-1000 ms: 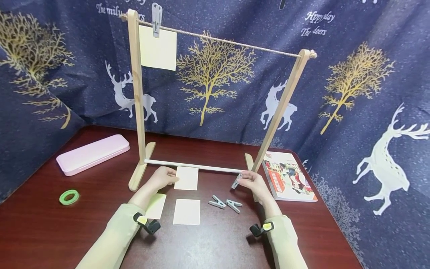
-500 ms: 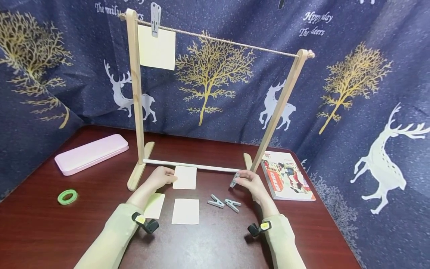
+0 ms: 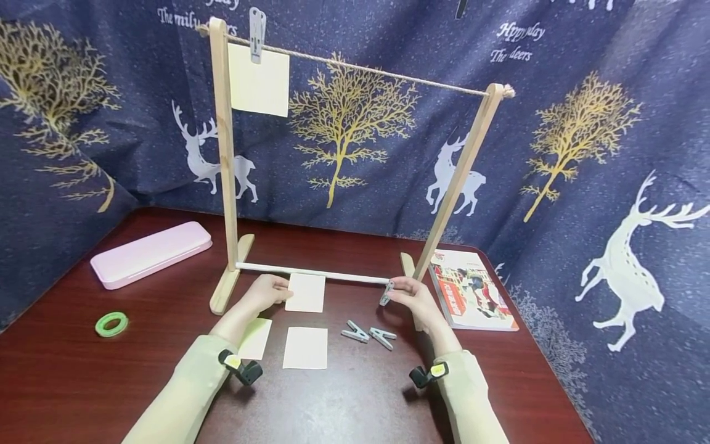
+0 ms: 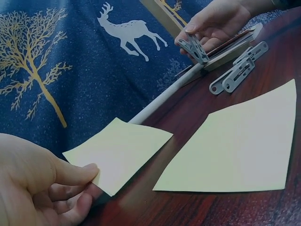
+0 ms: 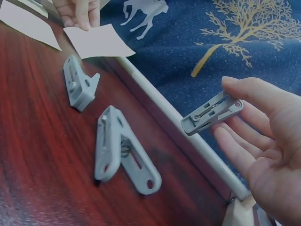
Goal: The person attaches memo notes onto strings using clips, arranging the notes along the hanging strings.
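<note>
- A pale paper square, without a long axis, sits just in front of the white rod; whether it touches the desk cannot be told.
- The left-hand grip, by far the nearer, pinches its left edge, thumb on top, leaving the sheet stretching right.
- Across a gap, the right-hand grip grasps a grey clothespin by its handle end, its long axis slanting down, nose toward the desk; the paper lies to its left.
- Between the hands, nearer the person, rest a first loose clothespin and a second loose clothespin, beside another paper square.
- Above, a clipped sheet hangs at the left end of the rope.
</note>
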The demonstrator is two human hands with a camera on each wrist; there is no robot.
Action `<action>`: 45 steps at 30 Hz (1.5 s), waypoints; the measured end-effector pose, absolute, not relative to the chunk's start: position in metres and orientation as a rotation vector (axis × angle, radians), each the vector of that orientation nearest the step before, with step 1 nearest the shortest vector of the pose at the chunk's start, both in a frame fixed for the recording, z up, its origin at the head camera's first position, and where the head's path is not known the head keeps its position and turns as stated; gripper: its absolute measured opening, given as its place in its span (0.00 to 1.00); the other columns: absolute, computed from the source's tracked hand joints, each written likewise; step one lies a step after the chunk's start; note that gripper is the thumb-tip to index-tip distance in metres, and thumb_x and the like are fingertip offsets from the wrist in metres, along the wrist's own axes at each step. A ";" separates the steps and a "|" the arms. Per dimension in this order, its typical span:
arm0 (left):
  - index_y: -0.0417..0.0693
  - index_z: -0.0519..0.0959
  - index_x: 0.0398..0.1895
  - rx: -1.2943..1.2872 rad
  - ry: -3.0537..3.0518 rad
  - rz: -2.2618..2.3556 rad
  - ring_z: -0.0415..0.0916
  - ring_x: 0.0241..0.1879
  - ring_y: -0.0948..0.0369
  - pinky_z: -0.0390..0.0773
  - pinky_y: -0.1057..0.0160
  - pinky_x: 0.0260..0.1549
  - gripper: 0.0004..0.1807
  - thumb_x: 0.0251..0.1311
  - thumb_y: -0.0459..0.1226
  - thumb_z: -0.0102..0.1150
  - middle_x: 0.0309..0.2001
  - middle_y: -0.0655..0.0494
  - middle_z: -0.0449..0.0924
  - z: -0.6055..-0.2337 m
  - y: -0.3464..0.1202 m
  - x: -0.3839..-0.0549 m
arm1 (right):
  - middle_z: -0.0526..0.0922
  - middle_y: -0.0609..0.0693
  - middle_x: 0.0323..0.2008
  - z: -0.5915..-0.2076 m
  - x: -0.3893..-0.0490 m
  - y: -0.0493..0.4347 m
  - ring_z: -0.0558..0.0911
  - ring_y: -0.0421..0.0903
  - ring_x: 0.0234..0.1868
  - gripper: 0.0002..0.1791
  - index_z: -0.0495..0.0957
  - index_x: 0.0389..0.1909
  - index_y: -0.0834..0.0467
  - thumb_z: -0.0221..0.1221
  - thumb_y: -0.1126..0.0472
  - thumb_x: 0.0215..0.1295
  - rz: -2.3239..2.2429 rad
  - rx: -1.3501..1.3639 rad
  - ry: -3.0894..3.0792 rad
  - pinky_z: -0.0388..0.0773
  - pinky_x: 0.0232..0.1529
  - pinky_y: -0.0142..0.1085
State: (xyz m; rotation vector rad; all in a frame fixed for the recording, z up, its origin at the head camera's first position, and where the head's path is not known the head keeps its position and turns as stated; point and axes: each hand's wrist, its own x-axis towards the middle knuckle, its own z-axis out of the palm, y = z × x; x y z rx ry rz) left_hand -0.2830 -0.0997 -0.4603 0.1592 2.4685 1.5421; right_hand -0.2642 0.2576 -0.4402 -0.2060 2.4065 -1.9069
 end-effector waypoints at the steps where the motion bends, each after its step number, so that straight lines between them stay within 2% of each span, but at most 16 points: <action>1: 0.22 0.75 0.52 0.169 2.476 1.544 0.83 0.42 0.51 0.82 0.56 0.42 0.19 0.61 0.29 0.58 0.47 0.31 0.82 -0.460 -0.099 -0.283 | 0.84 0.50 0.43 -0.438 -0.265 0.258 0.83 0.33 0.40 0.23 0.71 0.56 0.74 0.62 0.68 0.62 -1.895 -0.202 2.421 0.77 0.48 0.27; 6: 0.26 0.79 0.48 0.232 2.575 1.530 0.83 0.42 0.49 0.82 0.59 0.40 0.15 0.61 0.29 0.59 0.42 0.35 0.85 -0.455 -0.096 -0.284 | 0.83 0.58 0.46 -0.423 -0.265 0.259 0.81 0.35 0.42 0.25 0.71 0.58 0.73 0.62 0.66 0.63 -1.801 -0.178 2.509 0.74 0.50 0.29; 8: 0.28 0.81 0.47 0.242 2.636 1.515 0.83 0.43 0.48 0.81 0.57 0.41 0.14 0.61 0.30 0.59 0.41 0.37 0.85 -0.451 -0.096 -0.284 | 0.82 0.62 0.49 -0.417 -0.266 0.259 0.80 0.36 0.44 0.25 0.70 0.59 0.72 0.62 0.66 0.63 -1.763 -0.177 2.536 0.73 0.52 0.30; 12: 0.31 0.82 0.46 0.279 2.755 1.501 0.82 0.45 0.45 0.79 0.51 0.46 0.13 0.62 0.32 0.60 0.41 0.38 0.86 -0.439 -0.098 -0.287 | 0.81 0.63 0.50 -0.403 -0.270 0.257 0.81 0.35 0.44 0.24 0.71 0.59 0.70 0.62 0.65 0.63 -1.725 -0.215 2.566 0.74 0.52 0.30; 17: 0.35 0.83 0.46 0.371 2.887 1.503 0.83 0.45 0.46 0.77 0.47 0.49 0.12 0.62 0.34 0.61 0.40 0.41 0.86 -0.421 -0.098 -0.292 | 0.83 0.59 0.47 -0.380 -0.277 0.251 0.81 0.33 0.42 0.24 0.71 0.57 0.72 0.62 0.68 0.63 -1.790 -0.323 2.551 0.76 0.49 0.28; 22: 0.36 0.83 0.43 0.458 3.004 1.561 0.83 0.40 0.48 0.78 0.51 0.44 0.11 0.63 0.35 0.61 0.37 0.43 0.87 -0.400 -0.098 -0.296 | 0.83 0.58 0.47 -0.356 -0.281 0.238 0.81 0.32 0.43 0.24 0.71 0.58 0.73 0.61 0.69 0.62 -1.849 -0.430 2.544 0.76 0.50 0.27; 29: 0.40 0.84 0.46 0.429 3.096 1.574 0.83 0.40 0.50 0.77 0.56 0.38 0.13 0.64 0.38 0.59 0.41 0.45 0.87 -0.367 -0.107 -0.297 | 0.84 0.38 0.41 -0.317 -0.289 0.218 0.82 0.32 0.44 0.25 0.69 0.60 0.73 0.60 0.70 0.63 -1.949 -0.556 2.483 0.77 0.49 0.27; 32: 0.38 0.84 0.46 0.441 3.098 1.621 0.84 0.40 0.49 0.77 0.55 0.38 0.13 0.64 0.37 0.60 0.41 0.44 0.87 -0.352 -0.109 -0.298 | 0.84 0.35 0.40 -0.299 -0.294 0.212 0.82 0.32 0.43 0.25 0.67 0.61 0.74 0.58 0.72 0.64 -2.035 -0.603 2.445 0.78 0.49 0.27; 35: 0.35 0.83 0.46 0.507 3.073 1.707 0.84 0.38 0.48 0.77 0.58 0.38 0.13 0.63 0.34 0.60 0.40 0.41 0.87 -0.338 -0.111 -0.300 | 0.84 0.34 0.40 -0.280 -0.300 0.205 0.83 0.32 0.42 0.25 0.66 0.61 0.76 0.57 0.73 0.63 -2.099 -0.661 2.430 0.78 0.49 0.27; 39: 0.34 0.83 0.46 0.565 3.077 1.782 0.83 0.36 0.54 0.74 0.71 0.34 0.12 0.63 0.33 0.60 0.39 0.41 0.87 -0.318 -0.111 -0.302 | 0.84 0.34 0.40 -0.257 -0.309 0.194 0.82 0.33 0.43 0.25 0.68 0.61 0.74 0.58 0.73 0.63 -2.099 -0.738 2.467 0.78 0.50 0.28; 42: 0.33 0.83 0.45 0.599 3.057 1.886 0.80 0.32 0.66 0.71 0.78 0.32 0.12 0.62 0.32 0.61 0.39 0.40 0.87 -0.302 -0.109 -0.300 | 0.84 0.34 0.40 -0.242 -0.315 0.184 0.82 0.33 0.44 0.24 0.70 0.60 0.73 0.59 0.73 0.62 -2.101 -0.795 2.519 0.78 0.51 0.28; 45: 0.32 0.83 0.44 0.649 3.023 2.018 0.73 0.28 0.78 0.70 0.81 0.31 0.11 0.61 0.30 0.61 0.38 0.37 0.86 -0.287 -0.106 -0.298 | 0.84 0.35 0.40 -0.226 -0.319 0.173 0.82 0.34 0.44 0.24 0.71 0.58 0.73 0.61 0.74 0.60 -2.145 -0.870 2.552 0.78 0.52 0.29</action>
